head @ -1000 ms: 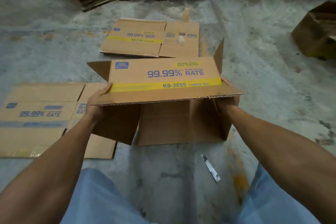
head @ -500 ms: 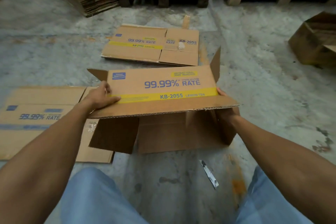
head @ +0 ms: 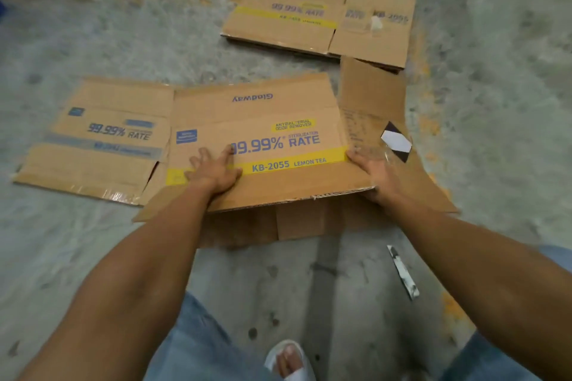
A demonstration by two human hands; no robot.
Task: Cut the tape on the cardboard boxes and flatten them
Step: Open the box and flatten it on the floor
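A brown cardboard box [head: 278, 120], printed "99.99% RATE" with a yellow band, lies nearly flat on the concrete floor in front of me. Its side flap [head: 371, 102] with a black and white label spreads out to the right. My left hand [head: 213, 170] presses palm down on the yellow band, fingers spread. My right hand [head: 376, 178] grips the top panel's near right corner, which still sits slightly raised above the layer below. A box cutter [head: 403, 272] lies on the floor near my right forearm, in neither hand.
One flattened box [head: 102, 139] lies on the floor to the left, partly under the one I hold. Another flattened box [head: 315, 15] lies farther ahead. My foot in a white sandal [head: 289, 359] is at the bottom, between my knees in blue trousers.
The box was held up as an open tube; now it is pushed down almost flat on the floor. My left hand moved from its left edge onto the top panel. The view tilted downward.
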